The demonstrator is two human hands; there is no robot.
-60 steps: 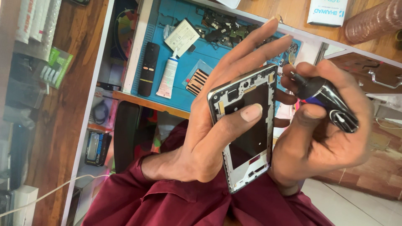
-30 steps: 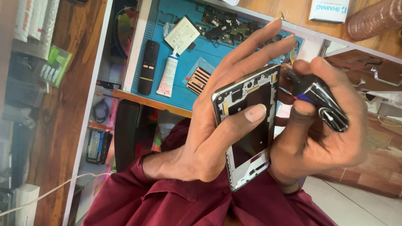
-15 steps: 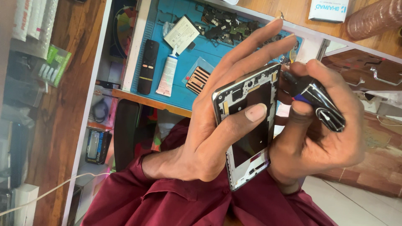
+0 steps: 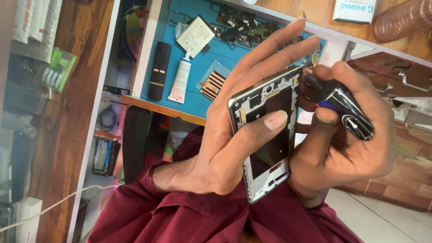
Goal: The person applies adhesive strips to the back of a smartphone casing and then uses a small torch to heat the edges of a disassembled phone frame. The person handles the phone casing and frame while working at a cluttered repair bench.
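Observation:
My left hand point(image 4: 234, 135) grips an opened phone frame point(image 4: 267, 135), back cover off, thumb pressed across its dark inner plate and fingers stretched behind it. My right hand point(image 4: 346, 148) is closed around a black-handled screwdriver point(image 4: 344, 105) with a blue band. The tool's front end meets the upper right corner of the phone frame; its tip is hidden by my fingers. Both hands hover above my lap in maroon sleeves.
A blue work mat point(image 4: 202, 54) on the desk carries a black remote point(image 4: 158, 69), a white glue tube point(image 4: 180, 81), a phone battery point(image 4: 195, 36), a striped part in a clear bag point(image 4: 212, 84) and several loose phone parts point(image 4: 245, 24). A white box point(image 4: 355, 10) lies on the wooden top.
The phone frame and both hands shifted slightly rightward and upward in view; the screwdriver stays at the phone's upper corner, its handle turning a little in my fingers.

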